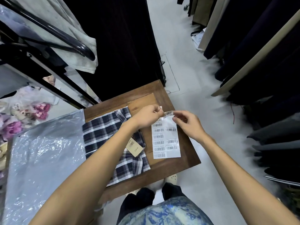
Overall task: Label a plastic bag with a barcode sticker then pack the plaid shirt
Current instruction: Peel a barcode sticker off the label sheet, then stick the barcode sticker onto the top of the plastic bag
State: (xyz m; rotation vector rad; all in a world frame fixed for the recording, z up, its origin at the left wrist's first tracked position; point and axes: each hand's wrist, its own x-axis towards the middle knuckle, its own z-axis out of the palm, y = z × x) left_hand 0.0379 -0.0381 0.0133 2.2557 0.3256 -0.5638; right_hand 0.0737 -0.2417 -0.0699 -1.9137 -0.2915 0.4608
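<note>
A folded navy-and-white plaid shirt lies on a small wooden table, a brown price tag on top of it. Right of the shirt lies a white sheet of barcode stickers. My left hand and my right hand meet above the sheet's top edge, both pinching one barcode sticker that curls up off the sheet. A clear plastic bag lies spread out left of the table.
A black clothes rack with pale garments stands at the upper left. Dark clothes hang along the right of a grey floor aisle. Pink and purple packed items lie at the far left. My legs and shoes show below the table.
</note>
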